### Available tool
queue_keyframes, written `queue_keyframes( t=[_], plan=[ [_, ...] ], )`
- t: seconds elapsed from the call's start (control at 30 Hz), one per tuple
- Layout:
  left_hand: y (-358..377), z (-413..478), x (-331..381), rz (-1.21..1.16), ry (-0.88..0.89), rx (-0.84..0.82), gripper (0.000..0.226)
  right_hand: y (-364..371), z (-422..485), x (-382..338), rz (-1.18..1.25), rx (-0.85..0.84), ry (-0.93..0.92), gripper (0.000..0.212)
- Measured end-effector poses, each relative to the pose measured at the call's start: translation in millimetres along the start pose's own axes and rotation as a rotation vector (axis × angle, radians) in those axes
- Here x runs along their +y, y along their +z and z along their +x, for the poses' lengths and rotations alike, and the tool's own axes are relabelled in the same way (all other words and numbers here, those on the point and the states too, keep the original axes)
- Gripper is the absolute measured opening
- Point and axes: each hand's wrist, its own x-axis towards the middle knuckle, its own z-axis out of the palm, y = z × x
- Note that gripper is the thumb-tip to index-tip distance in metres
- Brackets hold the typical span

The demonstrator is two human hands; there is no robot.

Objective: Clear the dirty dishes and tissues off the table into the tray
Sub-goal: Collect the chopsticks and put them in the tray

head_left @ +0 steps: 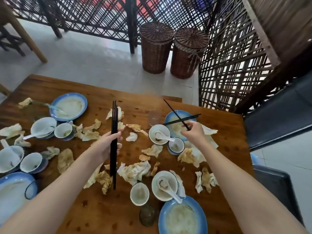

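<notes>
Left hand [108, 144] grips the chopstick bundle [114, 119], right hand [194, 132] pinches one crossed chopstick [172, 109]: lift it clear, then grab the second chopstick [194, 116].

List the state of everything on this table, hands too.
left hand: grips chopstick bundle, upright
right hand: pinches single chopstick
other chopstick: lying across far plate
tissues: crumpled, scattered
bowls: dirty, upright, some with spoons
glass: upright, looks empty
baskets: lids on
</notes>
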Motion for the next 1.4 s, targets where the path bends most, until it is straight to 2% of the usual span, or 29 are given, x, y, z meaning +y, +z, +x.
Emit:
queue_keyframes(
  t=[0.33, 0.57, 0.8, 0.97, 1.03, 1.27, 1.4],
  plan=[
    [-22, 20, -1, -0.062, -0.052, 0.107, 0.020, 20, 69, 8, -0.323, -0.073, -0.107, 0.038],
    [-23, 21, -16, -0.091, -0.042, 0.110, 0.020, 41, 85, 1, -0.446, -0.125, -0.170, 0.024],
    [-25, 13, -17, -0.103, -0.020, 0.093, 0.021, 43, 82, 8, -0.553, -0.069, -0.197, 0.010],
    [-28, 10, -14, -0.100, -0.018, 0.092, 0.024, 24, 72, 10, -0.548, 0.006, -0.178, 0.001],
    [-26, 9, -12, -0.099, -0.018, 0.096, 0.022, 13, 65, 12, -0.542, 0.011, -0.165, 0.006],
    [-18, -4, 1, -0.082, -0.007, 0.045, 0.022, -21, 17, 6, -0.277, 0.115, -0.236, 0.004],
    [-11, -17, 8, -0.107, 0.023, -0.001, 0.022, -29, -19, -10, -0.168, 0.127, -0.204, 0.006]
  ],
)
